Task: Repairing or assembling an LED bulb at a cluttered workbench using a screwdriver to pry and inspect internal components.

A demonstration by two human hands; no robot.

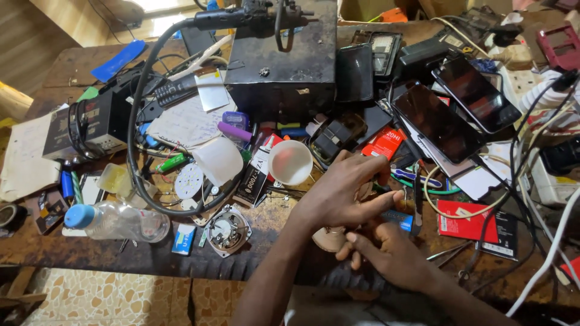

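L hand (338, 196) over R hand (386, 253) – on small part (329, 239) | white cup (290, 162) nearby

a small electronics repair workshop is shown. a worn wooden workbench (90, 250) is covered edge to edge with phones (477, 90), loose batteries (468, 220), cables (136, 151) and round circuit boards (226, 229). a black metal box (290, 57) is set at the bench's far edge, and a power strip (553, 181) is seen at its right edge.
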